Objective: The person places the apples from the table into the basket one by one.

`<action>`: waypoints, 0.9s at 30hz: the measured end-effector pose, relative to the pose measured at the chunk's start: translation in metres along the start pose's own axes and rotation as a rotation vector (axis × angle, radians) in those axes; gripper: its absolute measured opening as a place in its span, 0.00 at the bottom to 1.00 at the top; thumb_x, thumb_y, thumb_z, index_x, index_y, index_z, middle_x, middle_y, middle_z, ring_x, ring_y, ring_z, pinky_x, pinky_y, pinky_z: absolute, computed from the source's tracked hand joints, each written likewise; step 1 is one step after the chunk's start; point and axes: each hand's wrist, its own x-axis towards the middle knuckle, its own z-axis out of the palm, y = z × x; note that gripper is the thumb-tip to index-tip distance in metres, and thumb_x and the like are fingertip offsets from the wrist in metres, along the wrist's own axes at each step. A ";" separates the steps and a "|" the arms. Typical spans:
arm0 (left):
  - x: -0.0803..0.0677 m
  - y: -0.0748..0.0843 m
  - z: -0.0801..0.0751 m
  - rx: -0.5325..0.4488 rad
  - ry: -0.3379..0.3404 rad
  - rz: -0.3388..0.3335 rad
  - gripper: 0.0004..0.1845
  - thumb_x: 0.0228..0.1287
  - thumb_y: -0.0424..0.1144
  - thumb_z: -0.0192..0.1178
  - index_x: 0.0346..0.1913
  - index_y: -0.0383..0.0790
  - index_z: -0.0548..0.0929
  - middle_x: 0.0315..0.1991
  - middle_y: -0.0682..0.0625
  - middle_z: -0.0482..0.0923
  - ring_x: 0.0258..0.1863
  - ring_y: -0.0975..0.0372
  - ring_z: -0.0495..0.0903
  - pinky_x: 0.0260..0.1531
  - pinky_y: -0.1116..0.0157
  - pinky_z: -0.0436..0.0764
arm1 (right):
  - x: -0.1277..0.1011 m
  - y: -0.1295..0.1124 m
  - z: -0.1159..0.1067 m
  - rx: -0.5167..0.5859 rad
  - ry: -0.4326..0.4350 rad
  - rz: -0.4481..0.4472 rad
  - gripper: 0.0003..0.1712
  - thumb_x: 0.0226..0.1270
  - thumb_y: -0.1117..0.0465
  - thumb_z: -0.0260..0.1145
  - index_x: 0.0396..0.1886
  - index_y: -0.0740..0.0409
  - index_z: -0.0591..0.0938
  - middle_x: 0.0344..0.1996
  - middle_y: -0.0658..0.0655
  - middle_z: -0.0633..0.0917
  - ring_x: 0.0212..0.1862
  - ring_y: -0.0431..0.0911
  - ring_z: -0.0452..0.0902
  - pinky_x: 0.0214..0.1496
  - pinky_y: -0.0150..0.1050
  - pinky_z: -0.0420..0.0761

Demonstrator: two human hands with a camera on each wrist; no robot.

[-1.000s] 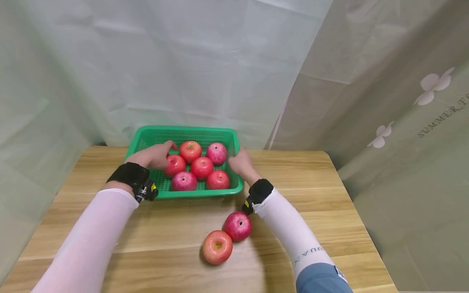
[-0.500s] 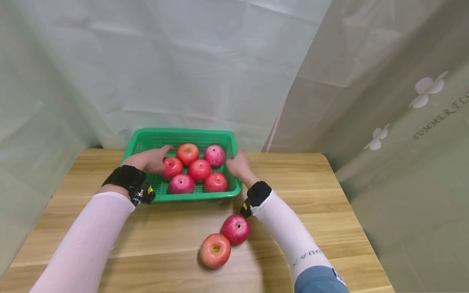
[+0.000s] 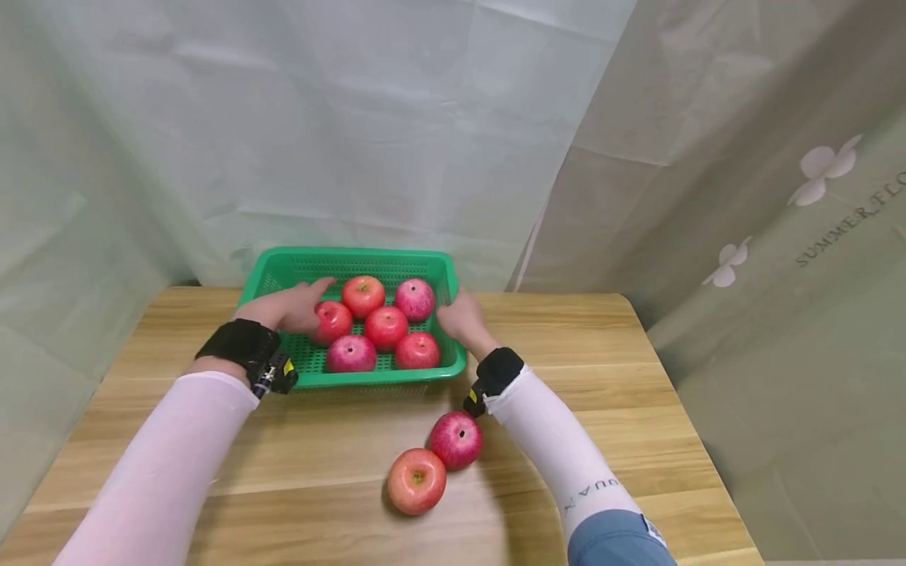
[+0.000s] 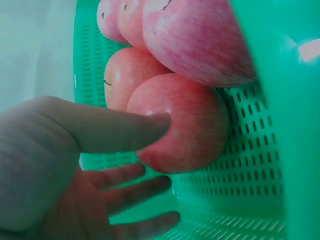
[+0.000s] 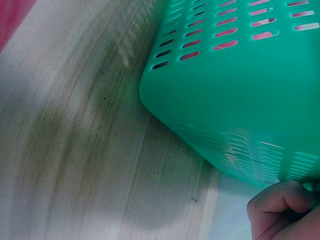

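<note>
A green plastic basket (image 3: 368,380) with slotted walls holds several red and pink apples. My left hand (image 3: 293,306) reaches over its left side, next to the leftmost apple (image 3: 336,321). In the left wrist view the thumb crosses in front of that apple (image 4: 190,135), while the other fingers (image 4: 137,192) extend loosely below it; whether they touch the fruit I cannot tell. At the basket's right end my right hand (image 3: 463,318) grips the rim, its fingers curled in the right wrist view's lower corner.
On the wooden table (image 3: 297,487), in front of the basket, a dark pink apple (image 3: 456,442) and a lighter red apple (image 3: 417,481) sit side by side. The dark one lies close below the right wrist camera (image 3: 474,399). Pale curtains (image 3: 396,141) hang behind and beside the table.
The head view has shifted slightly, moving the whole scene a little left and down. Both hands, the basket and the apples keep their places relative to one another.
</note>
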 end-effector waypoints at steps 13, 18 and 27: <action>-0.010 0.001 -0.006 -0.014 0.151 0.110 0.47 0.60 0.28 0.64 0.81 0.25 0.56 0.69 0.19 0.67 0.71 0.28 0.63 0.67 0.33 0.69 | 0.003 0.002 0.001 -0.011 0.002 -0.028 0.20 0.67 0.71 0.60 0.58 0.67 0.81 0.48 0.63 0.85 0.49 0.53 0.79 0.52 0.52 0.85; -0.018 0.007 -0.007 -0.028 0.229 0.179 0.43 0.69 0.32 0.66 0.82 0.27 0.57 0.69 0.22 0.67 0.69 0.33 0.68 0.66 0.34 0.70 | 0.004 0.002 0.002 -0.013 0.000 -0.025 0.20 0.68 0.70 0.59 0.59 0.67 0.80 0.49 0.64 0.85 0.50 0.54 0.78 0.52 0.52 0.83; -0.050 0.050 -0.002 0.010 0.372 0.274 0.40 0.72 0.34 0.64 0.83 0.35 0.61 0.73 0.30 0.63 0.50 0.45 0.78 0.50 0.44 0.81 | 0.005 -0.001 0.001 -0.031 0.002 -0.028 0.20 0.68 0.68 0.60 0.59 0.67 0.80 0.50 0.65 0.85 0.52 0.55 0.79 0.55 0.53 0.84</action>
